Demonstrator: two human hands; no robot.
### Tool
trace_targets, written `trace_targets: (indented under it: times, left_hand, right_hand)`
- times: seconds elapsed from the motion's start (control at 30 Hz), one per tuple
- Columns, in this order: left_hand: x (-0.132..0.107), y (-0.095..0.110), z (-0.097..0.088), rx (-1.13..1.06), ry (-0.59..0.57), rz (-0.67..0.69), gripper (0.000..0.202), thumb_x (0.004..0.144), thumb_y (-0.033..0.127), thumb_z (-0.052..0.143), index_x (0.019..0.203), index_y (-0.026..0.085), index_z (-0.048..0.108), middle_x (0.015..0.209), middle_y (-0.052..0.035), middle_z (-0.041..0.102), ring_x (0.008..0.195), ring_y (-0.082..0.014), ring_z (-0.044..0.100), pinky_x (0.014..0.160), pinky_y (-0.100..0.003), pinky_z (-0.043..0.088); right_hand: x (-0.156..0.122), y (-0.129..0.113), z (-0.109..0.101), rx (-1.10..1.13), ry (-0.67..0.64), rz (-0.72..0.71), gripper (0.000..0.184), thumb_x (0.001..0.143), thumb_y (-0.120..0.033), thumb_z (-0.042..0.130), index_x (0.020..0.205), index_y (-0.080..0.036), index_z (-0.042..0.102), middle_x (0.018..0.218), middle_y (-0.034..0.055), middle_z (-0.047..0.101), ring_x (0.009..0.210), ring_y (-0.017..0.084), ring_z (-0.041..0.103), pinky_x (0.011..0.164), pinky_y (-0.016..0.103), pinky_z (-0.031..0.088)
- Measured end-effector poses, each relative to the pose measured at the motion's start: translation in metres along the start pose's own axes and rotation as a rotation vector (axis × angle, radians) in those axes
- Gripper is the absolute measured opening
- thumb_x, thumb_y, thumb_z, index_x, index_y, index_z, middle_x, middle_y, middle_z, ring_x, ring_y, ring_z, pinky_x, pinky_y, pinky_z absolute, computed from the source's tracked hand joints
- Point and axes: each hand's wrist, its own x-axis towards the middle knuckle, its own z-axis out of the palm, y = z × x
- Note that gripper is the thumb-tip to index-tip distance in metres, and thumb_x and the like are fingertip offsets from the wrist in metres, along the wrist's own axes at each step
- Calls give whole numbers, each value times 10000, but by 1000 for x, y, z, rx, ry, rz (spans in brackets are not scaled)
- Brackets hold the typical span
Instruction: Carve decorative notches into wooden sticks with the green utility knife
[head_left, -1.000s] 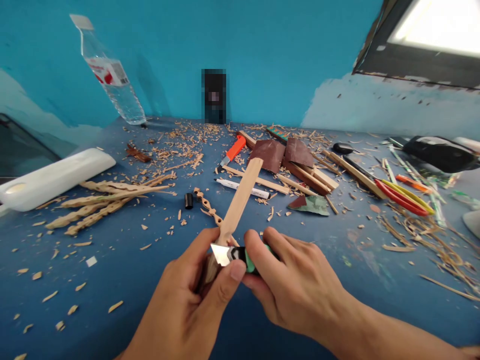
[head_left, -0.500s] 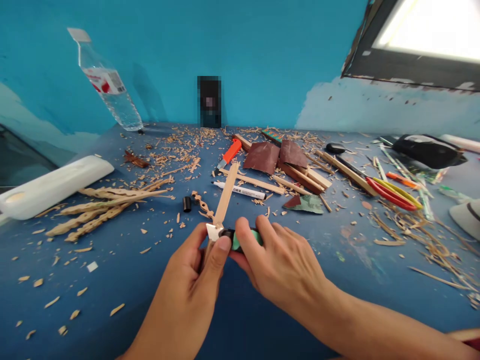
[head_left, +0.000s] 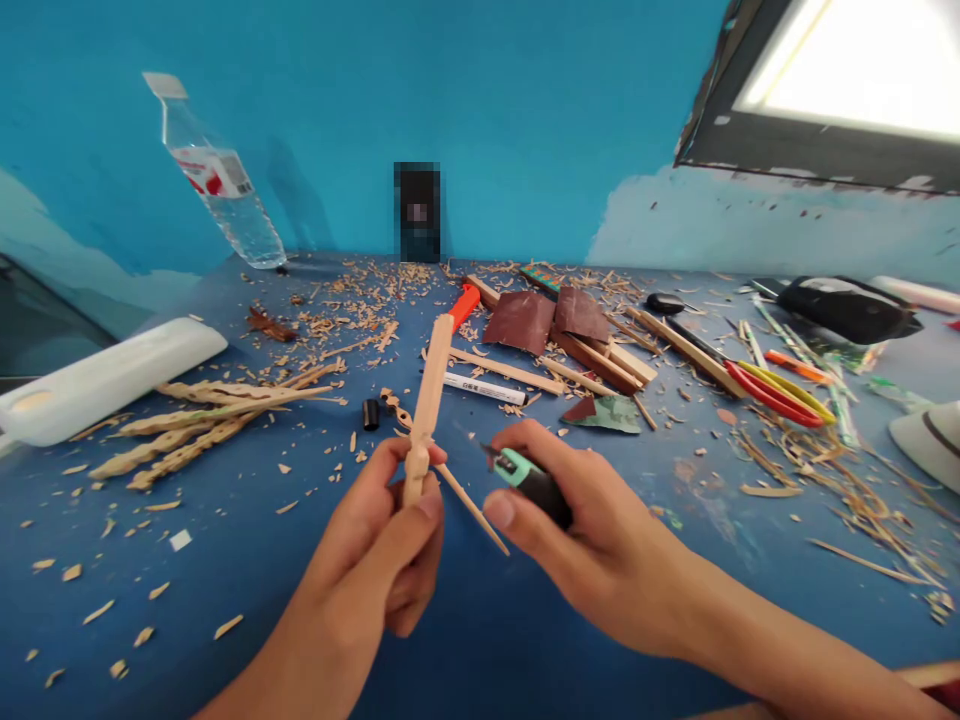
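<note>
- The notched wooden strip (head_left: 430, 390) stands at the centre of the frame, its flat upper part leaning slightly right and its carved notches just above the grip.
- The left hand (head_left: 386, 565), lower centre, has thumb and fingers closed around the strip's lower part.
- The right hand (head_left: 600, 540), right of centre, curls around a black-and-green utility knife (head_left: 531, 482), its thumb stretched along the near side.
- What has changed: half a second ago the blade lay across the strip at the notch, with the left thumb beside it; now the knife is drawn off to the right, with a gap between it and the wood. No cut is being made at this instant, and the notch is exposed to view.
- The hands' parting also bares a thin pointed stick (head_left: 476, 515) between them.
- Just beyond the strip, around the frame's middle, lie a black cap (head_left: 370, 414), a whiteboard marker (head_left: 491, 389) and an orange-handled cutter (head_left: 466, 303), partly hidden by the strip.
- Upper right of centre are brown sandpaper pieces (head_left: 519, 322); at left, carved sticks (head_left: 187, 430).
- Wood shavings (head_left: 375, 285) litter the blue tabletop (head_left: 300, 655); a plastic bottle (head_left: 225, 205) stands upper left.
</note>
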Motion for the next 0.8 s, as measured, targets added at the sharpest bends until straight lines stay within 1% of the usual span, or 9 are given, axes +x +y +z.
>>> trace_targets:
  times: [0.1, 0.2, 0.27, 0.37, 0.43, 0.5, 0.63, 0.73, 0.8]
  left_hand:
    - [-1, 0, -1, -22, -26, -61, 429, 889, 572, 691, 1179, 336, 482, 594, 134, 352, 420, -35, 149, 365, -134, 207]
    - [-4, -2, 6, 28, -10, -101, 617, 872, 589, 711, 1362, 388, 394, 581, 142, 312, 434, -46, 159, 384, -143, 203]
    - [-7, -4, 12, 128, 3, -81, 677, 893, 620, 675, 1438, 400, 337, 586, 133, 313, 450, -53, 201, 407, -151, 197]
    - [-9, -7, 19, 235, -39, -38, 638, 942, 591, 628, 1473, 409, 322, 616, 105, 389, 458, -56, 258, 401, -155, 152]
    - [-9, -8, 20, 247, -53, -14, 615, 964, 522, 634, 1488, 428, 327, 675, 83, 469, 458, -51, 273, 389, -151, 168]
    - [-9, -9, 19, 267, -55, 4, 628, 964, 507, 644, 1504, 434, 333, 704, 74, 489, 462, -47, 294, 397, -145, 229]
    - [-9, -8, 17, 313, -53, -59, 752, 927, 594, 652, 1561, 410, 292, 639, 79, 456, 474, -60, 354, 430, -143, 313]
    - [-7, -2, 13, 203, -11, -179, 837, 894, 647, 657, 1577, 420, 229, 584, 110, 375, 460, -55, 257, 414, -120, 279]
    - [-5, 2, 9, 86, 0, -222, 814, 878, 635, 680, 1554, 445, 269, 589, 119, 350, 449, -44, 167, 378, -108, 230]
  right_hand:
    - [1, -2, -5, 295, -30, 58, 183, 1061, -432, 532, 1092, -251, 536, 634, -109, 406, 528, 79, 328, 450, 192, 272]
    - [5, 1, 0, 340, 24, 68, 182, 1024, -394, 602, 979, -219, 578, 627, -101, 386, 538, 72, 307, 444, 192, 252]
    - [7, 2, 6, 365, 41, 67, 181, 1005, -380, 629, 967, -203, 621, 631, -92, 428, 539, 69, 327, 453, 194, 266]
    - [7, 2, 12, 412, 40, 3, 95, 982, -282, 641, 966, -192, 665, 743, -56, 598, 615, 72, 462, 548, 185, 373]
    - [7, 2, 14, 393, 59, -12, 59, 964, -211, 631, 914, -192, 658, 768, -51, 631, 646, 75, 501, 594, 185, 402]
    - [5, 4, 13, 335, 104, -8, 116, 940, -159, 624, 831, -196, 614, 691, -74, 574, 594, 66, 456, 551, 182, 364]
    - [1, 6, 8, 236, 91, -86, 146, 869, -69, 624, 836, -203, 576, 686, -89, 550, 570, 58, 414, 530, 190, 331]
    - [-2, 6, 2, 193, 62, -147, 204, 805, -23, 636, 832, -206, 549, 660, -103, 510, 547, 51, 381, 529, 192, 327]
    - [-1, 7, -1, 168, 89, -160, 212, 813, -30, 639, 810, -210, 529, 619, -108, 448, 526, 52, 341, 502, 193, 307]
